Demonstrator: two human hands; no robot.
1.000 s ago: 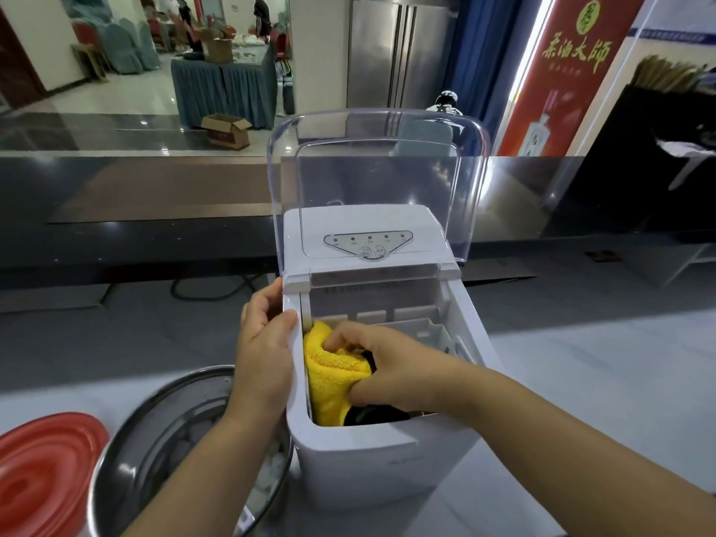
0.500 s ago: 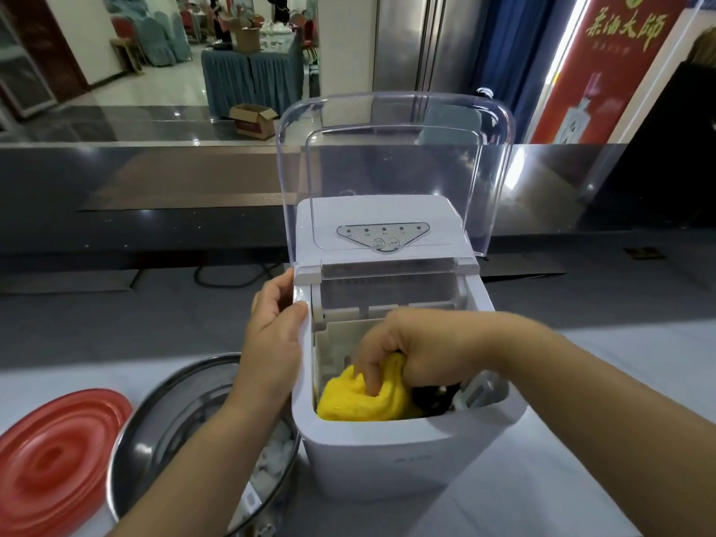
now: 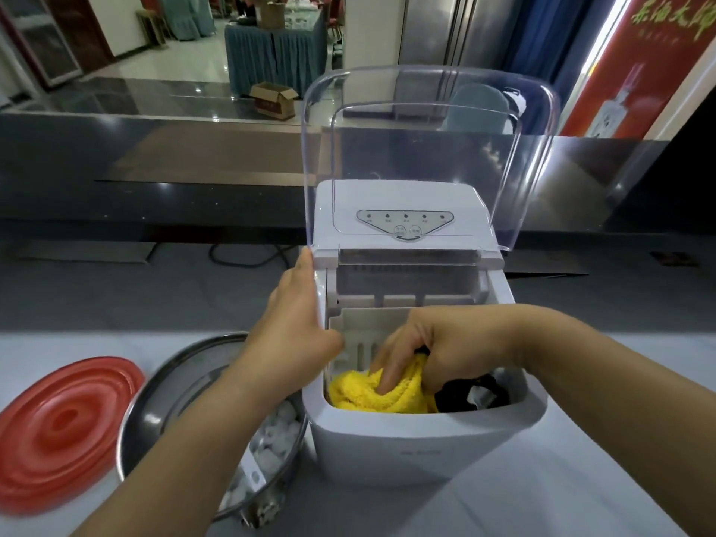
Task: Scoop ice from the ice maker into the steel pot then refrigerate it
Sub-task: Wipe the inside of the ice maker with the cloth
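The white ice maker stands on the table with its clear lid raised upright. My left hand grips its left wall, thumb hooked over the rim. Inside the bin, my right hand grips a bunched yellow cloth and presses it down. A dark object lies in the bin to the right of the cloth. The steel pot sits to the left of the machine, with white ice pieces in it, partly hidden by my left forearm.
A red lid lies flat on the table left of the pot. A dark counter ledge runs behind the machine, with a black cable on it. A steel refrigerator stands far back.
My right hand has dragged the yellow cloth from the bin's left wall toward its front middle. My left hand has stayed on the left wall. The camera has moved closer.
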